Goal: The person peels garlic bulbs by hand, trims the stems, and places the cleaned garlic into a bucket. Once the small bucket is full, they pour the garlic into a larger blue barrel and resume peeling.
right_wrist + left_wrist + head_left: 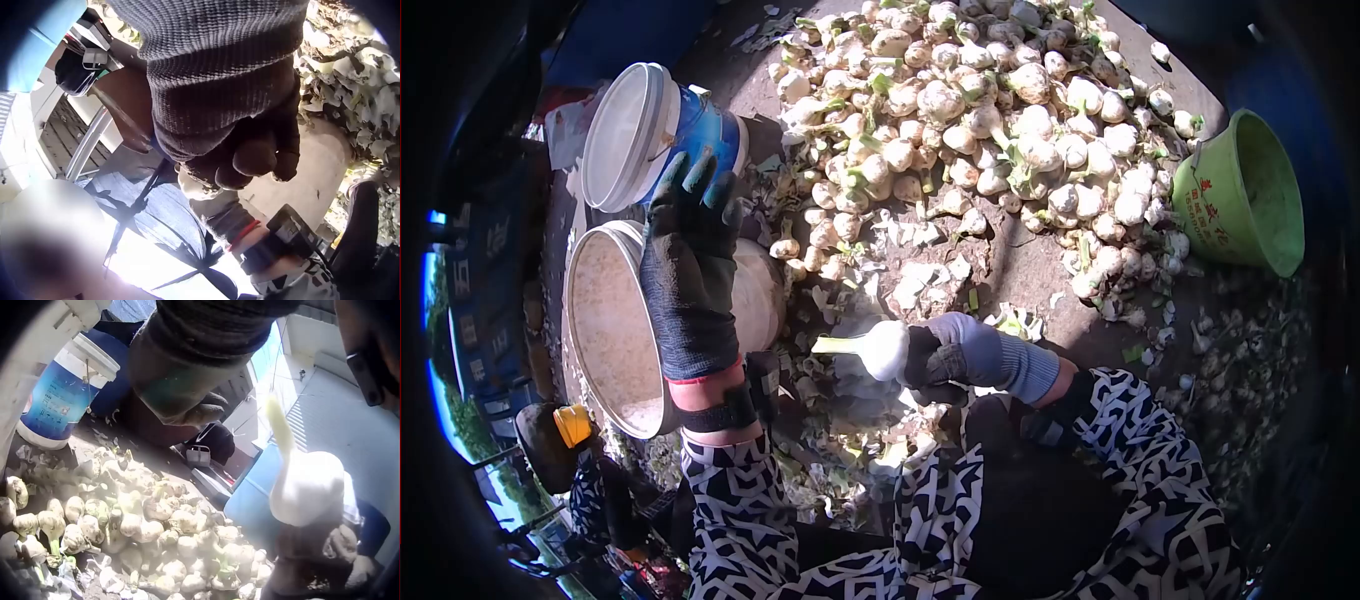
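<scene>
A peeled white bulb (886, 349) with a short pale-green stem pointing left is gripped in my gloved right hand (965, 355); the left wrist view also shows the bulb (309, 489). In the right wrist view the fingers of the right hand (225, 125) are curled, hiding most of the bulb. My left hand (691, 265), in a dark glove, is raised with its fingers extended, in front of the buckets and apart from the bulb. The left wrist view shows only part of the left hand (187, 378).
A large heap of bulbs (940, 102) lies on the ground ahead. On the left are a blue-and-white bucket (708, 128) and a wide pale bucket (612, 330). The green bucket (1212, 190) stands at right. Peelings (920, 285) litter the ground between.
</scene>
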Demonstrator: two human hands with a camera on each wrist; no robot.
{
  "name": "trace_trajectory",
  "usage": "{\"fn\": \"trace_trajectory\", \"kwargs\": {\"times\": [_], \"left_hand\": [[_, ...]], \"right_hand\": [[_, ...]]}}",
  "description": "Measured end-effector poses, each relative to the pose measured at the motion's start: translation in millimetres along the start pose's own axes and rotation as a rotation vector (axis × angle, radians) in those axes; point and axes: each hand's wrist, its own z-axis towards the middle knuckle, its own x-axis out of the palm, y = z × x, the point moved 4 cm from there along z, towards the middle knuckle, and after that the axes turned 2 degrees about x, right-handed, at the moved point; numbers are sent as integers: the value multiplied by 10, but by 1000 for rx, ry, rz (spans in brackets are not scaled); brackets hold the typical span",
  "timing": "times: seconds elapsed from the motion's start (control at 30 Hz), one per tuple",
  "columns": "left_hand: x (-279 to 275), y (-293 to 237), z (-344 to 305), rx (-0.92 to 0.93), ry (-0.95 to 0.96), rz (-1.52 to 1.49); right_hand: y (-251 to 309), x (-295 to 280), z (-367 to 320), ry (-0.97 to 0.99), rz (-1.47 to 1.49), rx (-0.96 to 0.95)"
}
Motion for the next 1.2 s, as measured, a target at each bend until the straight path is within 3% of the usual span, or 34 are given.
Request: {"fn": "trace_trajectory", "kwargs": {"times": [0.1, 0.17, 0.2, 0.23, 0.3, 0.33, 0.37, 0.4, 0.5, 0.57, 0.63, 0.7, 0.73, 0.77, 0.8, 0.87, 0.9, 0.93, 0.97, 1.0, 1.03, 1.1, 1.17, 1.2], "left_hand": [[356, -110, -127, -266, 85, 195], [558, 116, -575, -536, 410, 418], [422, 312, -795, -624, 570, 394], [495, 385, -962, -628, 454, 319], [506, 424, -1046, -598, 382, 324], [458, 433, -1064, -590, 374, 319], [312, 473, -1067, -602, 222, 340], [149, 521, -1071, -616, 72, 361], [-110, 285, -740, -368, -36, 312], [-180, -181, -264, -206, -149, 275], [-231, -655, 156, -20, -155, -93], [-408, -692, 244, -62, -154, -205], [-535, -491, 153, -31, 16, -205], [-432, -281, 33, -104, -186, -93], [-315, 23, -153, -167, -98, -78], [-70, 595, -575, -295, -124, 230], [15, 879, -758, -306, -22, 385], [121, 1126, -944, -336, -8, 463], [239, 1308, -1089, -364, 1, 544], [376, 1358, -1139, -206, 43, 755], [494, 1388, -1191, -52, 84, 969], [583, 1502, -1242, -35, 57, 867], [704, 1383, -1216, 57, 152, 981], [718, 1337, -1224, 78, 134, 957]], "right_hand": [[234, 3, 27, -45, -92, -44], [328, -31, 109, -55, -112, -80], [424, -37, 148, -160, -592, -289], [480, 10, 141, -263, -1075, -490], [441, 42, 112, -307, -1106, -423], [368, 43, 82, -212, -915, -297], [297, 57, 48, -119, -722, -174], [323, 162, -13, 2, -754, -315], [213, 95, -36, 108, -957, -219], [42, -340, 75, -101, -1650, 83], [96, -705, 91, -429, -2161, 98], [251, -1144, 149, -875, -2106, -52], [273, -1361, 226, -959, -2181, 109], [296, -1522, 319, -1035, -2241, 277], [212, -1746, 436, -1025, -2369, 371], [96, -2129, 533, -1033, -2267, 283], [90, -2199, 530, -1039, -2168, 196], [139, -2062, 440, -1078, -1969, 249], [166, -1974, 317, -1164, -1419, 35], [124, -1880, 307, -1058, -1127, -195], [9, -1639, 296, -846, -253, -225], [-6, -989, 178, -640, 258, -315], [-216, -976, 185, -594, 360, -375], [-167, -943, 181, -746, -321, -445]]}}
